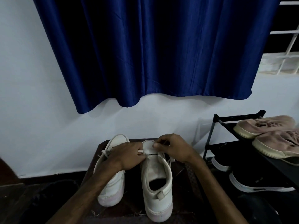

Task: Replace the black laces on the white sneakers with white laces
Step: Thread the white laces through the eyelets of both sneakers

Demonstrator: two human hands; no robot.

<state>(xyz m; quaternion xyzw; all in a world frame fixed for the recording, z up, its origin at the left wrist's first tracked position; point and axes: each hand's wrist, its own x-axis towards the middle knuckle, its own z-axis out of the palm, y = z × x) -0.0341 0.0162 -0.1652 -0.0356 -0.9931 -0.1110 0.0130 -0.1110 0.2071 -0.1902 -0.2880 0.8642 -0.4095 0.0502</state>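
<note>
Pale wall [32,110] and a dark blue curtain [153,54] fill the background, with a barred window at the far right. Below them is a small dark table [182,175], dimly lit, which carries both white sneakers side by side, heels toward the camera. The left sneaker [113,188] already shows a white lace at its eyelets. The right sneaker [158,201] has both hands at its tongue. The left hand [127,152] has its fingers curled and pinches a flat white lace [140,151] by its end. The right hand [174,147] has its thumb and forefinger pressed together just across the tongue, apparently nipping the same lace, though the light is too low to be sure. Loose white strands trail off the shoe's right side. No black lace can be made out in either shoe. The lace looks light, limp and flat, so it is best held close to its stiff tip and fed straight, or it will twist. The sneaker looks firm-sided and light, so it probably needs steadying against the pull. A black rack [215,120] at the right holds pink shoes [265,126] above black ones [258,183].
</note>
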